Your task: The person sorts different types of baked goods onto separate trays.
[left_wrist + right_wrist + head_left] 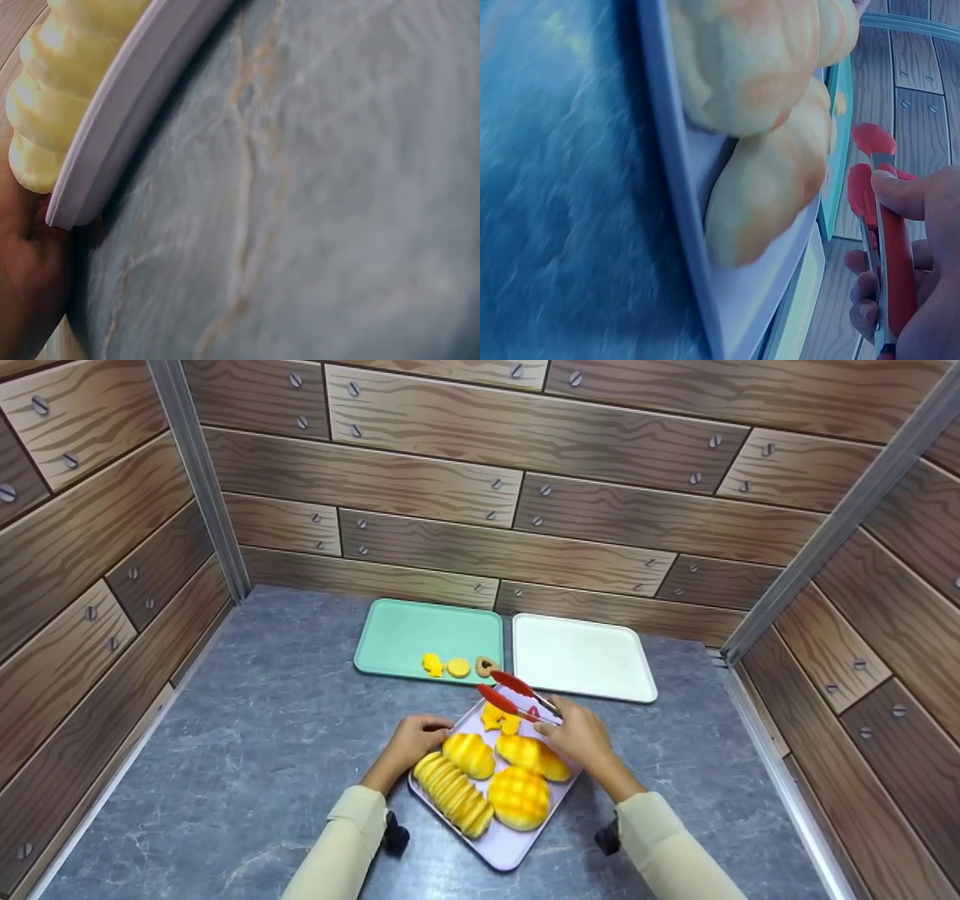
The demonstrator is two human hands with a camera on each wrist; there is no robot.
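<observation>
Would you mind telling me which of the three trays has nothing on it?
The white tray at the back right; the others hold food.

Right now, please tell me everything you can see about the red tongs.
The red tongs have two long arms with flattened, spoon-like red tips and what looks like a metal inner strip along the handles. The tips stand slightly apart and hold nothing. The right hand grips the handle end, thumb on top and fingers curled beneath. The tongs point away from the person, up and to the left, above the far end of the lilac tray, over the small star-shaped cookies.
</observation>
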